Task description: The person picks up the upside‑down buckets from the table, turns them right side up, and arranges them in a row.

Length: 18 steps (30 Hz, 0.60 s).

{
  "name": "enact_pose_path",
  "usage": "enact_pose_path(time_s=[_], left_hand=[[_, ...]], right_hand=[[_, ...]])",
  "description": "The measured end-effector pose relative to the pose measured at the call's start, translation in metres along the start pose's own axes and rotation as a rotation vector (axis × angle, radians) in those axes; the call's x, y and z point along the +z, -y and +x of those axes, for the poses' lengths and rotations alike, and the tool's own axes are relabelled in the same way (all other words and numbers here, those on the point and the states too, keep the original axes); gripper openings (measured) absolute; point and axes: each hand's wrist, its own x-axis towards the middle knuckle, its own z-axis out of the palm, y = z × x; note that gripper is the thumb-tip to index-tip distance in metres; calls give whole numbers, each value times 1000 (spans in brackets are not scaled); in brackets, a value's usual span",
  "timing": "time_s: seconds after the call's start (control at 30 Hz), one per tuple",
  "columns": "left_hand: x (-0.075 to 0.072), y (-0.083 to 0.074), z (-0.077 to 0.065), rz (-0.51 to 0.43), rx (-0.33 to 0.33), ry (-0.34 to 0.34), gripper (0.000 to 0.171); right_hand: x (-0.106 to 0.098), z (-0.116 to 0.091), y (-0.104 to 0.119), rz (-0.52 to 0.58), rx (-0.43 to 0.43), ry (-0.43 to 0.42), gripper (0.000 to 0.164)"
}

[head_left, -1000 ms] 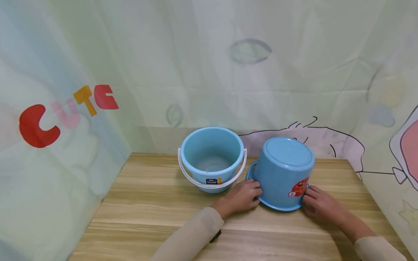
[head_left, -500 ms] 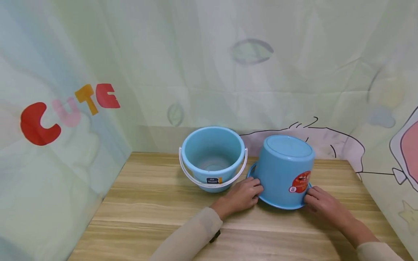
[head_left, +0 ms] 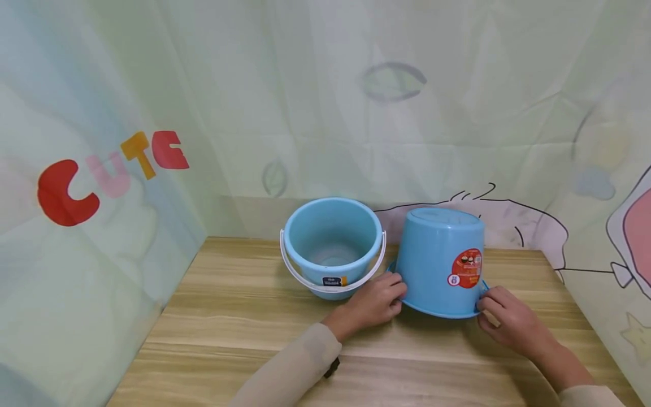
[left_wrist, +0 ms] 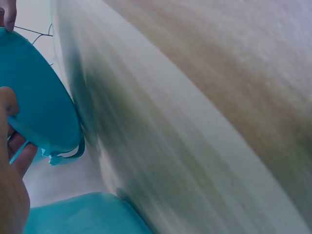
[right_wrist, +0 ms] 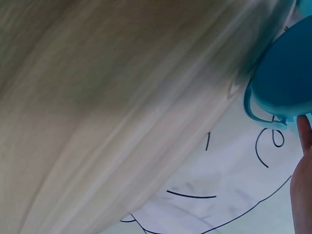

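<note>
At the right of a wooden table (head_left: 229, 322), a person's left hand (head_left: 373, 298) and right hand (head_left: 515, 322) pinch the rim of an upside-down blue bucket (head_left: 432, 265), its near edge tipped up. Just left stands an upright light-blue bucket (head_left: 333, 243) with a white handle (head_left: 333, 289).

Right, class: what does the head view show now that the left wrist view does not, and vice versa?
Only the head view: the orange-red oval sticker on the upturned blue plastic bucket, the small dark label on the upright light-blue plastic bucket, and the multicoloured CUTE lettering.
Only the left wrist view: the inside of the upturned bucket.
Both: parts of both buckets, the left hand gripping the upturned one, some of the right hand, and the wood-grain table.
</note>
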Motion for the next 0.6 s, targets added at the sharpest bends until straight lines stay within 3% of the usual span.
enact_pose_path(time_s=[0.33,0.6], left_hand=[[-7,-4,-2,25,62,-57,14],[-16,-12,-3,-9,14,-89,15]], right_hand=[[-12,6,9,5,10,-24,52],[-19,5,12,23,70,-37,54]])
